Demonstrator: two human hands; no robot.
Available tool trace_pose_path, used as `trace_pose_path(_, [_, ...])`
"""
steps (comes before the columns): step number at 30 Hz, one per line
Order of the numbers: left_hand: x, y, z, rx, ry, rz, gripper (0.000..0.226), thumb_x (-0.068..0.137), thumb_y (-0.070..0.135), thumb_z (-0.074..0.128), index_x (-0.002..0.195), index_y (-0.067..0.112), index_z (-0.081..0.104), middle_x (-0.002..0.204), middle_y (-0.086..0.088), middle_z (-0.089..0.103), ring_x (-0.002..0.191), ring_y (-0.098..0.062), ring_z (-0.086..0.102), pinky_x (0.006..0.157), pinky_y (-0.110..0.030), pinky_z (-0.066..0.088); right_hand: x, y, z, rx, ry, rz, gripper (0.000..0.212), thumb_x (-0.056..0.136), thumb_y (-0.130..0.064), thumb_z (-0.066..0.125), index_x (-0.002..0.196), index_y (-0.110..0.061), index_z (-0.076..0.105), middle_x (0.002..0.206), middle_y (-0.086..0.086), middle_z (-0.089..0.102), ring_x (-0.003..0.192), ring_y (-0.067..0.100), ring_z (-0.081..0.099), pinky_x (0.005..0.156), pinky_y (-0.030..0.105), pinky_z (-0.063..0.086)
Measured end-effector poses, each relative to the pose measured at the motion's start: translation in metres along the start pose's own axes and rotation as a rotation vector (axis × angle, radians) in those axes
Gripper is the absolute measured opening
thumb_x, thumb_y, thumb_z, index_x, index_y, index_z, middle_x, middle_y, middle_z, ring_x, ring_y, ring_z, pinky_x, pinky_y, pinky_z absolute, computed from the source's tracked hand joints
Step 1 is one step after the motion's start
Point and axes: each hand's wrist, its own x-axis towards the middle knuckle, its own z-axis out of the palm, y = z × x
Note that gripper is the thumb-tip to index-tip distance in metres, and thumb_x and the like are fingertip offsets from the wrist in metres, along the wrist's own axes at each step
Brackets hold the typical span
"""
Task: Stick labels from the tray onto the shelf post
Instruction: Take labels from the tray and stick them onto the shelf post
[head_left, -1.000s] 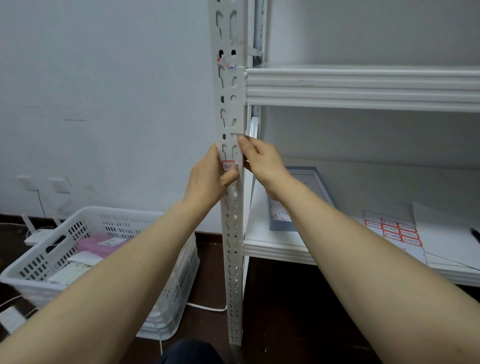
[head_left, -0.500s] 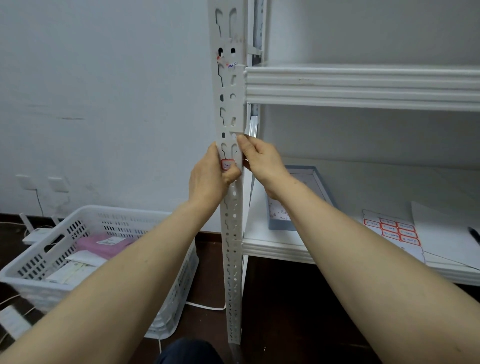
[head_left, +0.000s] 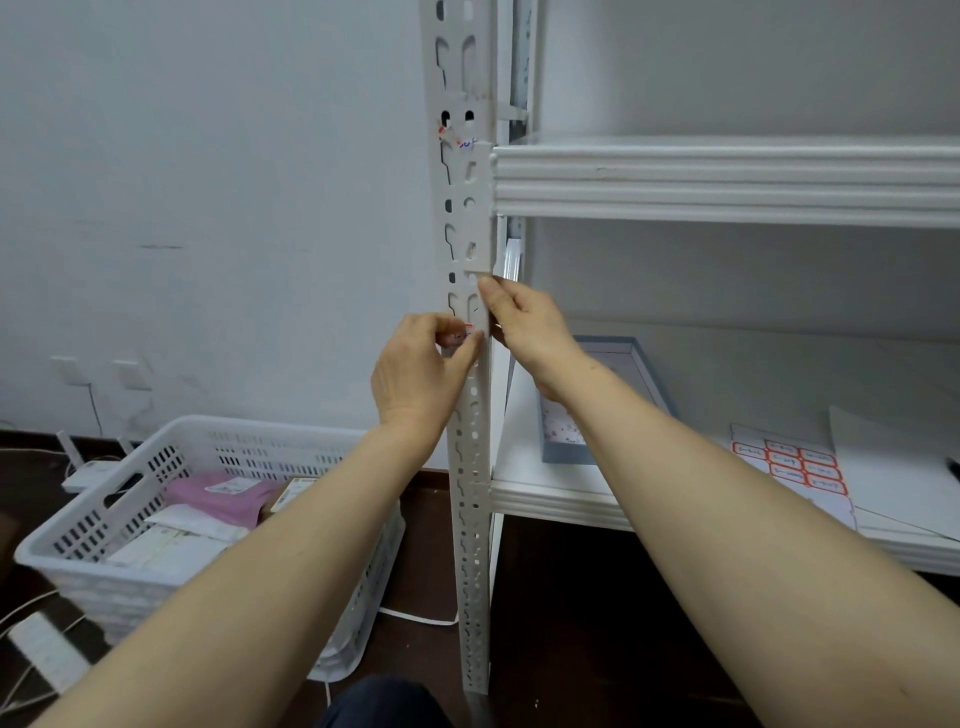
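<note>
- Left hand (head_left: 415, 374) curled against the front face of the shelf post (head_left: 471, 441), thumb and fingertips pinching a red-edged label (head_left: 464, 336) onto the metal; mostly hidden under the thumb, so impossible to tell how much is stuck down.
- Right hand (head_left: 524, 327) wrapped round the post's right edge just above the label, fingers curled behind the flange, apparently steadying it.
- Probably best to smooth from the stuck end outward with the thumb pad; better to seat the label on solid metal between the slots than across a hole; likely to lift there.
- Worth minding the thin flange edge under the right fingers; also the rim of the upper shelf (head_left: 727, 182), well above both hands.
- Open room to the left toward the wall; white basket (head_left: 208, 452) low on the floor, well apart.
- Tray (head_left: 641, 364) on the lower shelf (head_left: 550, 504) just behind the right wrist; label sheet (head_left: 789, 462) farther right; reachable by drawing the right hand back round the post.
</note>
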Motion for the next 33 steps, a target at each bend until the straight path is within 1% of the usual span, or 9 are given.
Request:
trace_pose_path(4, [-0.003, 0.006, -0.002, 0.037, -0.013, -0.067, 0.017, 0.085, 0.042, 0.063, 0.093, 0.028, 0.069, 0.095, 0.007, 0.067, 0.087, -0.017, 0.061, 0.071, -0.030, 0.048, 0.000, -0.001, 0.000, 0.006, -0.005, 0.016, 0.031, 0.096, -0.034, 0.046, 0.116, -0.017, 0.063, 0.093, -0.004, 0.065, 0.101, 0.020, 0.060, 0.102, 0.045, 0.045])
trace_pose_path(7, [-0.004, 0.009, -0.001, 0.067, -0.008, -0.081, 0.018, 0.087, 0.040, 0.059, 0.094, 0.027, 0.069, 0.096, 0.007, 0.067, 0.089, -0.017, 0.061, 0.069, -0.028, 0.044, -0.001, -0.003, 0.000, 0.003, -0.003, 0.019, 0.030, 0.096, -0.033, 0.046, 0.116, -0.017, 0.063, 0.095, -0.001, 0.065, 0.100, 0.021, 0.060, 0.102, 0.045, 0.045])
trace_pose_path(12, [-0.004, 0.015, 0.003, 0.089, -0.009, -0.137, 0.016, 0.086, 0.038, 0.057, 0.089, 0.026, 0.068, 0.091, 0.007, 0.067, 0.086, -0.018, 0.061, 0.067, -0.026, 0.042, -0.003, -0.003, 0.002, -0.018, -0.003, 0.000, 0.022, 0.094, -0.037, 0.048, 0.082, -0.032, 0.065, 0.097, 0.029, 0.062, 0.085, 0.020, 0.053, 0.097, 0.056, 0.044])
trace_pose_path(15, [-0.002, 0.017, 0.005, 0.081, -0.025, -0.182, 0.015, 0.085, 0.037, 0.057, 0.086, 0.025, 0.066, 0.089, 0.005, 0.067, 0.085, -0.020, 0.061, 0.068, -0.028, 0.043, -0.004, -0.004, 0.001, -0.018, 0.002, 0.018, 0.023, 0.094, -0.036, 0.048, 0.079, -0.031, 0.065, 0.086, 0.019, 0.061, 0.082, 0.020, 0.053, 0.095, 0.056, 0.045])
trace_pose_path(19, [-0.001, 0.016, 0.008, 0.083, -0.029, -0.196, 0.016, 0.084, 0.036, 0.056, 0.086, 0.023, 0.064, 0.089, 0.003, 0.067, 0.085, -0.022, 0.061, 0.069, -0.029, 0.042, -0.004, -0.005, 0.001, -0.022, 0.011, 0.012, 0.023, 0.095, -0.034, 0.048, 0.081, -0.027, 0.065, 0.094, 0.027, 0.064, 0.084, 0.025, 0.057, 0.095, 0.057, 0.045])
trace_pose_path(23, [-0.003, 0.015, 0.006, 0.051, -0.015, -0.201, 0.013, 0.083, 0.035, 0.057, 0.083, 0.023, 0.062, 0.084, 0.005, 0.065, 0.082, -0.020, 0.060, 0.067, -0.028, 0.041, -0.002, -0.003, 0.001, -0.027, 0.013, 0.005, 0.023, 0.094, -0.036, 0.048, 0.081, -0.028, 0.065, 0.106, 0.028, 0.063, 0.104, 0.043, 0.058, 0.096, 0.057, 0.045])
trace_pose_path(27, [-0.004, 0.016, 0.002, 0.007, -0.002, -0.222, 0.007, 0.080, 0.031, 0.059, 0.078, 0.024, 0.059, 0.080, 0.008, 0.063, 0.078, -0.016, 0.057, 0.066, -0.027, 0.039, -0.001, -0.001, 0.001, -0.054, 0.016, 0.015, 0.039, 0.086, -0.048, 0.048, 0.087, -0.013, 0.063, 0.095, 0.034, 0.057, 0.078, 0.024, 0.052, 0.093, 0.061, 0.043])
trace_pose_path(29, [-0.005, 0.014, 0.000, -0.003, -0.002, -0.227, 0.005, 0.079, 0.029, 0.059, 0.077, 0.024, 0.058, 0.074, 0.011, 0.058, 0.076, -0.015, 0.055, 0.065, -0.027, 0.038, -0.002, -0.001, 0.000, -0.051, 0.015, 0.017, 0.033, 0.089, -0.045, 0.048, 0.087, -0.016, 0.064, 0.086, 0.026, 0.059, 0.080, 0.021, 0.051, 0.094, 0.059, 0.044])
trace_pose_path(33, [-0.008, 0.008, -0.002, -0.027, 0.003, -0.220, 0.008, 0.079, 0.031, 0.062, 0.077, 0.024, 0.058, 0.074, 0.010, 0.054, 0.075, -0.017, 0.054, 0.065, -0.028, 0.038, -0.003, -0.003, 0.000, -0.036, 0.009, 0.002, 0.019, 0.094, -0.038, 0.048, 0.089, -0.029, 0.064, 0.100, 0.016, 0.069, 0.101, 0.033, 0.063, 0.097, 0.052, 0.047])
